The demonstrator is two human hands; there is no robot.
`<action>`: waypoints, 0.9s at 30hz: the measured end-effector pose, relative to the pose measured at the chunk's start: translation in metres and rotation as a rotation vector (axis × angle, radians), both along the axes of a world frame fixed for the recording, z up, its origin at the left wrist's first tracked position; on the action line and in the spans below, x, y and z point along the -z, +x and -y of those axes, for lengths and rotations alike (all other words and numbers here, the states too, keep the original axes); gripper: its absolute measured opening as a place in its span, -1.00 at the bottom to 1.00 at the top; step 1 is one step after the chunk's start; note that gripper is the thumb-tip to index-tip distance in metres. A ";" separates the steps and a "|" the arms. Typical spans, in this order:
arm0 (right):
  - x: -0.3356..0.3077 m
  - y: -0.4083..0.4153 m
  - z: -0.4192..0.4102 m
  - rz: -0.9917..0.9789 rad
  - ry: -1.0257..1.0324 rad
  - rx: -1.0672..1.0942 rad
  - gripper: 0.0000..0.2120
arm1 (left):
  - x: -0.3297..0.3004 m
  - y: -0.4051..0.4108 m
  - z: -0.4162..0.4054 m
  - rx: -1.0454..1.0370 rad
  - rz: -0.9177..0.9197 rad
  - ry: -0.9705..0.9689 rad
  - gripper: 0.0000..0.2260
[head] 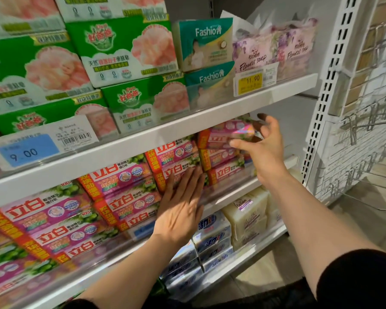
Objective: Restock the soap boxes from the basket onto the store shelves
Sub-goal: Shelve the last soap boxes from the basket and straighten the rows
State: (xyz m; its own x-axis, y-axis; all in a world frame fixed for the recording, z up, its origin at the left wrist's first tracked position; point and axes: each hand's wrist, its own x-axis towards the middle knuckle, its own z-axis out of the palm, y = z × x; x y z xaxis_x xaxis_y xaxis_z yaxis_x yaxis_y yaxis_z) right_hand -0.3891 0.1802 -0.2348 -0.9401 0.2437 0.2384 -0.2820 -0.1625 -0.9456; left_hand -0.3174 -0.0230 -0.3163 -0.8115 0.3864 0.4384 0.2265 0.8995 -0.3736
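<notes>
The middle shelf point(129, 150) is packed with pink soap packs point(120, 181) up to its clear front lip; open room remains only at its right end, beside the perforated upright point(328, 85). There the right hand point(261, 148) grasps a pink soap box point(239, 132) atop the rightmost stack. The left hand point(181, 204), fingers straight, presses flat against the neighbouring stack's front.
</notes>
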 end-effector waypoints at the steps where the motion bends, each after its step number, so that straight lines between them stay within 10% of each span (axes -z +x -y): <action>1: 0.001 -0.003 0.004 0.019 -0.045 0.025 -0.22 | 0.000 -0.001 0.000 0.001 -0.002 -0.005 -0.43; 6: 0.006 -0.009 0.026 0.031 -0.093 0.119 -0.72 | 0.004 -0.002 -0.001 -0.013 0.005 -0.008 -0.41; 27: 0.012 -0.012 0.052 0.113 -0.048 0.095 -0.63 | 0.005 -0.002 -0.002 -0.025 0.006 0.005 -0.42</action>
State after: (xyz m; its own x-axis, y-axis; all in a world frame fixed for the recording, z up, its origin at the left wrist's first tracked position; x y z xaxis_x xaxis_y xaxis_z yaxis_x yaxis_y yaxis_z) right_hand -0.4013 0.1277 -0.2472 -0.9325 0.3410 0.1187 -0.1908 -0.1860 -0.9639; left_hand -0.3192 -0.0213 -0.3213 -0.8237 0.3636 0.4351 0.2061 0.9068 -0.3677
